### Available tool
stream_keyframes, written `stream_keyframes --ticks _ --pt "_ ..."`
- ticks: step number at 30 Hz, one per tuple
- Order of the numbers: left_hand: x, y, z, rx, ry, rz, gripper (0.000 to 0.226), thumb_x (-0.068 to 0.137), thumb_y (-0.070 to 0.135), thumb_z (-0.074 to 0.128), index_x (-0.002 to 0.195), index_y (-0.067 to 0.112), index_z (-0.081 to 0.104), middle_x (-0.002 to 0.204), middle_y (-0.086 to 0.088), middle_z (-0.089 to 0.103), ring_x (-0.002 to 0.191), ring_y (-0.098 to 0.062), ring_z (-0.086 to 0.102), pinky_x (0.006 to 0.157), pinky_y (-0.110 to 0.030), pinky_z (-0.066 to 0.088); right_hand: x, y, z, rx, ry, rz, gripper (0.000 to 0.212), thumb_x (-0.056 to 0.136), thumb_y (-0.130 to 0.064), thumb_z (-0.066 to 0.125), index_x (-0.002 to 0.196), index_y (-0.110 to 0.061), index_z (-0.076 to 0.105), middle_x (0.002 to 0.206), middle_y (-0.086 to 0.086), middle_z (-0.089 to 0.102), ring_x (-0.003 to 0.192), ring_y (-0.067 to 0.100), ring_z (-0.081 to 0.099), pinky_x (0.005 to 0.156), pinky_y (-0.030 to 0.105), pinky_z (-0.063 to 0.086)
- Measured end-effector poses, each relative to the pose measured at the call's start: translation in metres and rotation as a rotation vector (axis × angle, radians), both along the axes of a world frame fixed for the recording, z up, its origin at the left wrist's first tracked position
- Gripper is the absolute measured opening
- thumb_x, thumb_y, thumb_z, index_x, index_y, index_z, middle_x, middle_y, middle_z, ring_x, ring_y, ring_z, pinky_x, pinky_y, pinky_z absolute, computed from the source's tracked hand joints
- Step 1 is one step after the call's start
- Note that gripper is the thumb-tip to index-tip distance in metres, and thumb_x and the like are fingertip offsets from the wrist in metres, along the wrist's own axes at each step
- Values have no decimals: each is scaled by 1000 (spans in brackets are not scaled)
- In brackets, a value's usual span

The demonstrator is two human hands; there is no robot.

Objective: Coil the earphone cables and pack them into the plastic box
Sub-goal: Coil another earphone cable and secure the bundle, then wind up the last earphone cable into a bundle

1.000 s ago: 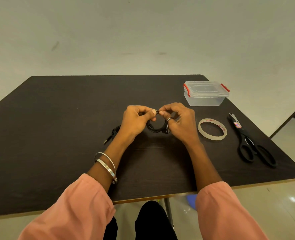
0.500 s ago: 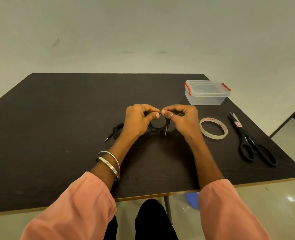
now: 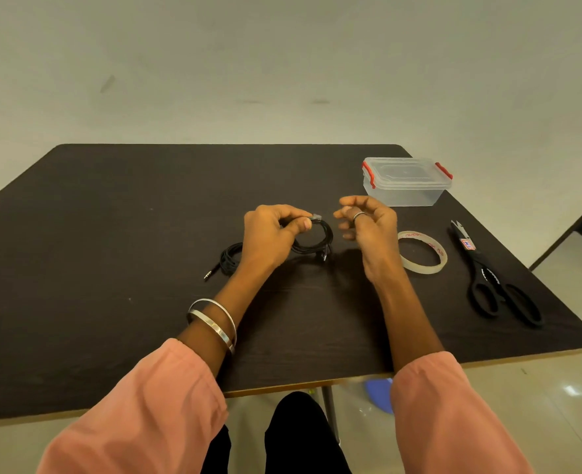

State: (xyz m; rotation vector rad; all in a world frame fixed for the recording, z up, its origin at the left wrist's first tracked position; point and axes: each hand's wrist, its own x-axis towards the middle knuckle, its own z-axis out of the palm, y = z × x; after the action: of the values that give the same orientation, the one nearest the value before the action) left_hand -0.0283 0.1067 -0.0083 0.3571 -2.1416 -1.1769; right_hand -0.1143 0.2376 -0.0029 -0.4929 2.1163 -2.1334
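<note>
The left hand (image 3: 271, 234) pinches a coiled black earphone cable (image 3: 316, 239) between thumb and curled fingers, gripping it near the top of the loop, where a small pale wrap, possibly tape, shows just beyond the thumb tip. The coil is thin, round and glossy, made of several turns; its nearer part hangs below the hand, and a short stub juts from its lower edge, too small to identify. The right hand (image 3: 368, 227) hovers just beside the coil without touching it, its fingers loosely curled and holding nothing, a metal ring on one finger. Behind the left hand's wrist lies a second black cable bundle (image 3: 230, 257), partly hidden by the hand, with its slim metal plug poking out on the far side from the right hand. Beyond the right hand sits the clear plastic box (image 3: 406, 183), rectangular with rounded corners, its lid closed and a red clip at each end; its contents cannot be made out. Just outside the right hand lies a flat ring of translucent tape (image 3: 423, 248) with red lettering too blurred to read, and farther out are black-handled scissors (image 3: 491, 271), blades shut. Everything rests on a matte dark wood-grain table (image 3: 111, 234). Two smooth silver bangles (image 3: 214, 323) circle the left forearm, and pink fabric sleeves (image 3: 146, 405) are cut off by the lower edge.
</note>
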Motion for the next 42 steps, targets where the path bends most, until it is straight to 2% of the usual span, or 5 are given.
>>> stream_keyframes --ticks 11,16,31,36,42 --pt "-1 -2 -3 3 -4 27 6 83 16 72 87 16 76 76 8 72 78 -2 67 80 -21 54 -2 -3 -12 387 718 152 21 84 -22 71 105 -22 72 98 -11 61 96 11 50 75 12 36" --pt "-2 0 -5 -30 36 56 8 83 13 71 89 15 76 81 5 73 80 -2 66 81 -16 52 0 -4 -10 446 676 156 16 85 -13 69 101 -16 71 88 -15 60 89 9 49 70 2 33" --pt "-4 2 -7 -131 -27 -66 33 84 17 70 117 11 67 91 1 73 82 -1 63 78 -4 45 -9 11 -9 410 302 118 17 89 -31 64 82 -19 73 65 2 68 58 10 59 59 29 50" --pt "-6 1 -14 -255 -259 -100 32 88 17 67 120 13 65 113 -6 70 105 -16 63 99 -33 48 -10 13 -14 661 395 48 22 90 -32 63 90 -14 76 74 7 71 72 20 64 73 39 55" --pt "-6 0 -16 -496 -343 11 22 94 31 57 108 24 71 103 2 70 101 -20 60 91 -41 43 -8 13 -11 617 354 -57 40 96 -33 54 85 1 72 74 17 68 72 27 63 68 36 48"
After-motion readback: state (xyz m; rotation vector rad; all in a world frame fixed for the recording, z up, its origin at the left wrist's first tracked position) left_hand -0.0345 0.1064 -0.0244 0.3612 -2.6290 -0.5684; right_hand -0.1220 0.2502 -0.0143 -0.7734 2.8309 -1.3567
